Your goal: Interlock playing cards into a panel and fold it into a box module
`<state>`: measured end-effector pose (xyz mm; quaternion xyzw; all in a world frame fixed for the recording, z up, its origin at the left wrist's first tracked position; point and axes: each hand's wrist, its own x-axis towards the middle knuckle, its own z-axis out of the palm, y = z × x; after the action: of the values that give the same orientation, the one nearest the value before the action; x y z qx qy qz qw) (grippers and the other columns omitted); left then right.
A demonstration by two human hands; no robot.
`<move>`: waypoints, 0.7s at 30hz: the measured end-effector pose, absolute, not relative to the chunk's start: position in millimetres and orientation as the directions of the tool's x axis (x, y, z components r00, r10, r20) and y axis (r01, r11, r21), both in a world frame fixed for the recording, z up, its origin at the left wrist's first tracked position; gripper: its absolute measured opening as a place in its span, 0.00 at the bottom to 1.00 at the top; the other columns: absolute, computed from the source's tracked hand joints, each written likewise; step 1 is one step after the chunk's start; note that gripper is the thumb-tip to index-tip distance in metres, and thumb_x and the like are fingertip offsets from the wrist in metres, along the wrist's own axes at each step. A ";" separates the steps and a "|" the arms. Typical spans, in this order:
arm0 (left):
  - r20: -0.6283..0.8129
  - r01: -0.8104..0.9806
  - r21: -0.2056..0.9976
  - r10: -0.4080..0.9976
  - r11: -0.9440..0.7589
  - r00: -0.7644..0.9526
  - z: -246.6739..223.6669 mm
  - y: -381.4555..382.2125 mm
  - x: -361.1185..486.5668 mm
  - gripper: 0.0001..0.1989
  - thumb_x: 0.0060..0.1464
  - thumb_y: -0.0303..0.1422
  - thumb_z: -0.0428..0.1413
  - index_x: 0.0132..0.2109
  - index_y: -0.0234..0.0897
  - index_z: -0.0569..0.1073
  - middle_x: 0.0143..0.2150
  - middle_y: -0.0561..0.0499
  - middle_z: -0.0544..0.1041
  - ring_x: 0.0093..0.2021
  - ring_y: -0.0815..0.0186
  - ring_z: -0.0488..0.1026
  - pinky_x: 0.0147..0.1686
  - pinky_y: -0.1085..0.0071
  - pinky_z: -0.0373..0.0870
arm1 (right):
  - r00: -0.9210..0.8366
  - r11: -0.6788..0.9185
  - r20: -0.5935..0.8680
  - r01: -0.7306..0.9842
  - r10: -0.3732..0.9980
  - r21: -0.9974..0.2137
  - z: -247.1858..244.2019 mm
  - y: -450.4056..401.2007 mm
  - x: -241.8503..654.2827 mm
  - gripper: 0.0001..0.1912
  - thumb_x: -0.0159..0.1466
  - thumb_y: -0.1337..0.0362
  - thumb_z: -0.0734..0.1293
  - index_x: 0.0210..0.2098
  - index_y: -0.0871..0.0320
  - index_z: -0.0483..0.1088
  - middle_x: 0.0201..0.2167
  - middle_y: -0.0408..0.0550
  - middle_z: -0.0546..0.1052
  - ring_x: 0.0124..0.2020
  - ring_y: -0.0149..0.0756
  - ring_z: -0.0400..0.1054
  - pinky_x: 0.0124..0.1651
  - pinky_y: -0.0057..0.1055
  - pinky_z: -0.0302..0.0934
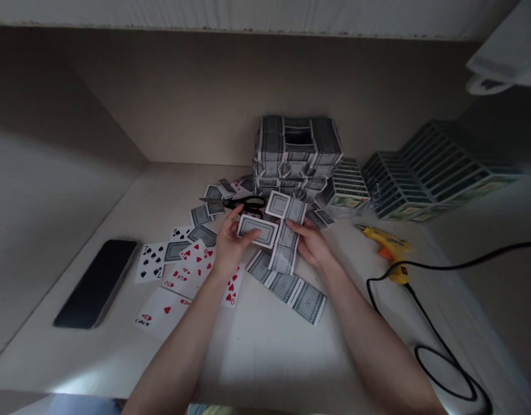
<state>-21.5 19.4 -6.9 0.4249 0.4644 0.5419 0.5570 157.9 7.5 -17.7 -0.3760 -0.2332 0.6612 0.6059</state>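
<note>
Pale walls stand around one white desk [265,357], and the light on it is rather weak. Taking the two hands as the middle of the clock, with 12 o'clock away from the person, the things lie as follows. The left hand [230,242] pinches one single card [257,230], back side up, with the thumb on top. The right hand [311,241] grasps one joined piece [284,246] made of cards, which has one small arm at its upper left; the two hands are close together. At 6 o'clock, one strip [286,286] of three cards lies on the desk, backs up. At 12 o'clock there is one box-like structure [297,155] covered with card backs, having one opening on top. One pair of black scissors [248,202] lies at 11 o'clock, on some loose cards. At 8 to 9 o'clock, several face-up cards [191,268] overlap, so I cannot count them exactly; farther out is one dark phone [95,284]. Three groups of striped packs [401,181] stand at 2 o'clock. At 3 o'clock lies one yellow glue gun [390,248], with one black cable [425,311] looping beside it.
</note>
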 end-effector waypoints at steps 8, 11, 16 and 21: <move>-0.199 -0.185 0.961 0.978 0.206 0.057 -3.5 14.1 -18.2 0.19 0.38 0.37 0.64 0.36 0.32 0.70 0.33 0.51 0.75 0.30 0.65 0.75 0.28 0.67 0.76 | 0.065 -0.119 -0.197 -0.600 0.978 -0.791 -18.6 7.2 151.5 0.15 0.49 0.63 0.73 0.36 0.55 0.72 0.35 0.42 0.79 0.38 0.37 0.73 0.45 0.35 0.67; -0.239 -0.239 0.940 0.970 0.243 0.046 0.4 15.2 -19.6 0.19 0.37 0.37 0.65 0.36 0.31 0.69 0.32 0.51 0.76 0.29 0.66 0.75 0.28 0.67 0.77 | 0.080 -0.108 -0.188 -0.580 0.979 -0.808 -19.2 7.5 150.4 0.16 0.49 0.62 0.73 0.37 0.55 0.72 0.36 0.42 0.79 0.38 0.36 0.73 0.45 0.35 0.66; -0.258 -0.268 0.928 0.965 0.259 0.041 1.3 16.6 -18.3 0.19 0.37 0.36 0.65 0.36 0.31 0.70 0.33 0.50 0.76 0.32 0.65 0.75 0.33 0.64 0.76 | 0.076 -0.117 -0.186 -0.540 0.980 -0.833 -19.5 7.3 149.3 0.16 0.49 0.61 0.73 0.38 0.55 0.72 0.37 0.43 0.79 0.37 0.36 0.73 0.44 0.34 0.66; -0.215 -0.142 0.963 0.970 0.230 0.111 -2.2 11.6 -13.4 0.19 0.36 0.37 0.65 0.35 0.34 0.68 0.31 0.52 0.76 0.30 0.63 0.75 0.32 0.64 0.76 | 0.103 -0.092 -0.167 -0.511 0.981 -0.855 -17.7 6.7 148.2 0.17 0.49 0.59 0.73 0.38 0.55 0.72 0.37 0.43 0.79 0.36 0.36 0.72 0.44 0.34 0.65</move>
<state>-13.4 11.6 -2.2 0.4235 0.4887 0.4535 0.6133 148.2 6.7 -17.7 -0.4193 -0.2803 0.6083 0.6128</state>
